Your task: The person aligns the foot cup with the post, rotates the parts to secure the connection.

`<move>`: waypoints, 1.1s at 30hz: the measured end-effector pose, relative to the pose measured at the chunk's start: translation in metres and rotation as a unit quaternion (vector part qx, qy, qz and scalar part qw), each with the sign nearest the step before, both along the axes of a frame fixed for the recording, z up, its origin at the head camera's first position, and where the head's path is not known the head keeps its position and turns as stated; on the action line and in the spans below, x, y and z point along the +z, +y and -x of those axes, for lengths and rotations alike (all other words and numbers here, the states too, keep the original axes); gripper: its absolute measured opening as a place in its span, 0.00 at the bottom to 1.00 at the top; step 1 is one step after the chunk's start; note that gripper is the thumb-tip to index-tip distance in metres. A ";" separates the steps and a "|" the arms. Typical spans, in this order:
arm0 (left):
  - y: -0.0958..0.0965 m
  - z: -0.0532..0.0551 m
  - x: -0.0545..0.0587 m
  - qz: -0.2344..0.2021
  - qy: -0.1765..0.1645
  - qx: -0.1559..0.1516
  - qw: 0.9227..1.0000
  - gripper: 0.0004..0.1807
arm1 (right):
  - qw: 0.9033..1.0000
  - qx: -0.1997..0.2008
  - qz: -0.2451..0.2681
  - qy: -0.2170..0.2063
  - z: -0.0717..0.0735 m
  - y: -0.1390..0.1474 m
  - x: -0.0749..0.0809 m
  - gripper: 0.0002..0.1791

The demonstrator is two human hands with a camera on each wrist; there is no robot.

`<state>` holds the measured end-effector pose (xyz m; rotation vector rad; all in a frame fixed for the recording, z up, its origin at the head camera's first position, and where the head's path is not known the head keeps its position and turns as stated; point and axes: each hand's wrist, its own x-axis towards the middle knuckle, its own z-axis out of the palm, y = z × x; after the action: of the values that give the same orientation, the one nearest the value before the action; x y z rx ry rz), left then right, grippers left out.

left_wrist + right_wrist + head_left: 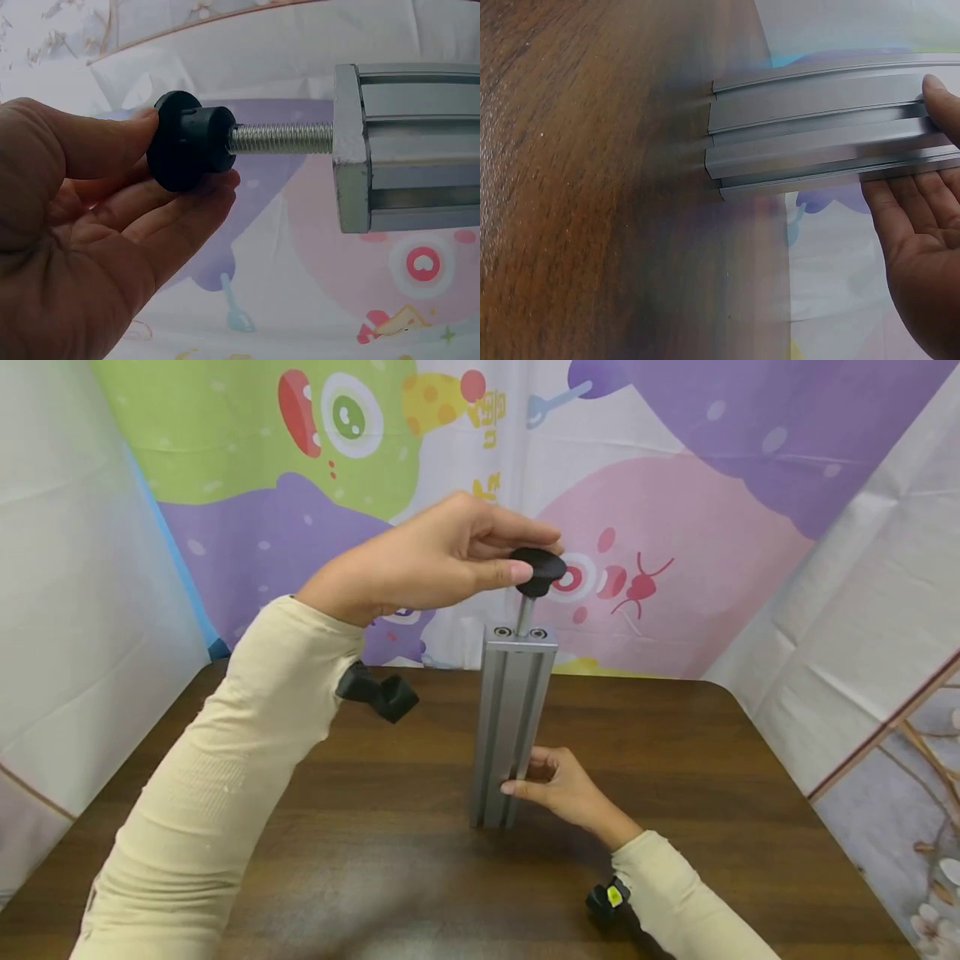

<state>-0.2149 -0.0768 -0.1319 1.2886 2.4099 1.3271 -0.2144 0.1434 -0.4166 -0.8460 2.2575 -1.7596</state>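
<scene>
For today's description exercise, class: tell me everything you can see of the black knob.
The black knob looks like plastic, with a wide, round, disc-like head and a narrower round collar beneath. The collar sits on a threaded metal rod that meets the end plate of an upright grey metal profile. The knob stands above that plate, not touching it, with bare thread showing between. The left hand holds it, thumb against the rim and fingers on the far side, partly covering it.

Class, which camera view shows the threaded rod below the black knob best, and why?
The left wrist view: it shows the threaded rod close up between black knob and metal post, with its threads distinct. The head view shows it small, threads hard to see; the right wrist view misses it.
</scene>
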 end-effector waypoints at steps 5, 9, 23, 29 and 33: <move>-0.002 0.000 0.001 0.014 -0.005 -0.008 1.000 0.22 | 1.000 0.001 -0.003 -0.001 0.000 0.000 -0.001 0.14; 0.002 -0.001 -0.001 0.023 0.034 0.042 0.998 0.25 | 1.000 -0.001 -0.008 0.000 0.000 0.000 -0.001 0.14; 0.036 -0.028 -0.018 0.115 0.423 0.314 0.842 0.33 | 1.000 0.010 0.003 -0.007 0.002 0.001 -0.001 0.13; 0.027 -0.026 -0.007 0.107 0.321 0.240 0.910 0.19 | 1.000 0.005 -0.001 -0.009 0.002 0.000 0.000 0.14; 0.016 -0.021 0.004 0.103 0.207 0.130 0.964 0.12 | 1.000 0.000 -0.009 -0.008 0.001 0.000 0.001 0.14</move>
<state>-0.1935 -0.0603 -0.1283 1.3369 2.9937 0.8849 -0.2149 0.1437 -0.4157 -0.8255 2.2591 -1.7380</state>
